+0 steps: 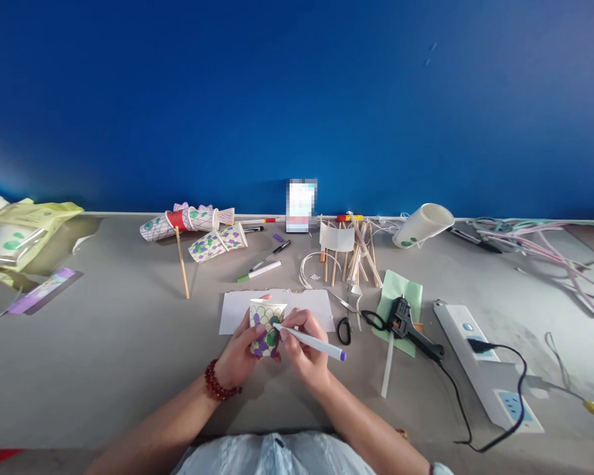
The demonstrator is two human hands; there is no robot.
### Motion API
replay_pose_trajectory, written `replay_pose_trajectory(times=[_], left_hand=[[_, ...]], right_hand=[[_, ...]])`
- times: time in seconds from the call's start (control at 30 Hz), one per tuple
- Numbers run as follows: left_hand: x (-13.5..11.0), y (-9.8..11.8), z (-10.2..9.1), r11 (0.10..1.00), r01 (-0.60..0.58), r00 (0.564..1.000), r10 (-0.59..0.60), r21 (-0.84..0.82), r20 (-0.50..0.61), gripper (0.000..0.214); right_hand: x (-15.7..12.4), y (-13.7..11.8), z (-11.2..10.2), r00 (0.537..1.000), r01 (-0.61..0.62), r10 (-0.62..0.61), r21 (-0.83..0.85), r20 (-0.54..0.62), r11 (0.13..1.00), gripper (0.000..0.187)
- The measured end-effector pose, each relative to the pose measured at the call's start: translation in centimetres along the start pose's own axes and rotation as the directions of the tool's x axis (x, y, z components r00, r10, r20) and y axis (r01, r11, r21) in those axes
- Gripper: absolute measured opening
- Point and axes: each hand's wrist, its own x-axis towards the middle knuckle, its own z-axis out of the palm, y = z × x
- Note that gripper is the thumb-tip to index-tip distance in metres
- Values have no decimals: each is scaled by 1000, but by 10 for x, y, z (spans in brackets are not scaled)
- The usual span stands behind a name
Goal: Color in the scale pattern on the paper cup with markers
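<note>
My left hand is wrapped round a white paper cup whose side carries scale-like outlines, some coloured purple and green. Between the fingers of my right hand is a white marker pen with a purple end, its tip at the right side of the cup. Under and behind the cup lies a white sheet. Farther back on the table rest a green-tipped marker and a black pen. Patterned paper cups lie at the back left, near a cup figure on a wooden stick.
Scissors and a black glue gun on green paper lie to the right, beside a power strip with a cable. Wooden sticks, a phone and a stack of cups stand along the blue wall.
</note>
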Motion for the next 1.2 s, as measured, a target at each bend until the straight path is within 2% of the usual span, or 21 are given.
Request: replay_pose_trajectory(times=[0.37,1.2], left_hand=[[0,2,3,1000,17,999,-18,-4,-28,80],[0,1,0,1000,6,1000,-6,7,14,81]], right_hand=[[0,-1,0,1000,15,-15,3,4,1000,18],[0,1,-2,1000,18,-18,52,-8,998,17]])
